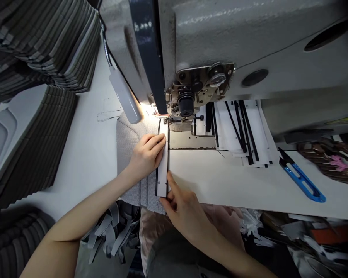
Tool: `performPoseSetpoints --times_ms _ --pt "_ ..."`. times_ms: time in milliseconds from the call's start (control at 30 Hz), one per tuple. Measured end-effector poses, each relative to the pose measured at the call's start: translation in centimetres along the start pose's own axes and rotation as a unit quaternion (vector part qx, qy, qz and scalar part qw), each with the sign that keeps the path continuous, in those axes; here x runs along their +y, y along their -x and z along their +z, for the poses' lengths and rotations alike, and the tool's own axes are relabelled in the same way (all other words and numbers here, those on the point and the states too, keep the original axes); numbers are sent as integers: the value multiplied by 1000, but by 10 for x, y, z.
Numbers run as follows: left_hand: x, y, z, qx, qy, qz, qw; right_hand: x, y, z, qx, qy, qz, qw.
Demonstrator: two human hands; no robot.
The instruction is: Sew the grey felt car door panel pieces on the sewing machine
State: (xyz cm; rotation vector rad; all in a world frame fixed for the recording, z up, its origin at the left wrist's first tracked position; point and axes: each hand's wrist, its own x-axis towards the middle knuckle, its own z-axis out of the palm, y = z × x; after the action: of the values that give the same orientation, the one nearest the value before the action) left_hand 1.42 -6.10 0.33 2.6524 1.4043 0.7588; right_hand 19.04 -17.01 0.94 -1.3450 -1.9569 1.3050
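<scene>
A grey padded fabric panel [128,144] lies under the sewing machine's needle area, with stitched lines curving across it. Along its right edge runs a narrow white strip with black edging [162,173], its far end at the lit presser foot [164,119]. My left hand [147,156] rests on the panel, fingers lying together with their tips on the strip. At the near right corner, my right hand [181,202] pinches the edge of the panel and strip between thumb and forefinger; its other fingers are curled and partly hidden.
The grey sewing machine [208,42] fills the upper right, with a small white lamp [125,94] beside it. White strips with black edging [237,131] lie right of the needle. Blue thread snips [303,179] sit farther right. Grey panel stacks [37,135] stand at left.
</scene>
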Motion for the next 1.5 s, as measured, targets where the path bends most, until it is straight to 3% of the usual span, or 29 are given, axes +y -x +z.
performPoseSetpoints --times_ms 267,800,967,1200,1500 --pt "-11 -15 1 -2 7 13 1000 -1 -20 -8 -20 -39 36 998" --pt "-12 -13 1 36 -1 60 998 -7 -54 -26 -27 20 53 998" --pt "-19 -20 5 38 1 67 997 -6 -59 -25 -15 43 52 998" --pt "-21 -20 2 21 8 71 997 -8 -72 -32 11 -12 83 996" --pt "-20 -16 1 38 10 87 995 -6 -88 -42 40 -45 67 996"
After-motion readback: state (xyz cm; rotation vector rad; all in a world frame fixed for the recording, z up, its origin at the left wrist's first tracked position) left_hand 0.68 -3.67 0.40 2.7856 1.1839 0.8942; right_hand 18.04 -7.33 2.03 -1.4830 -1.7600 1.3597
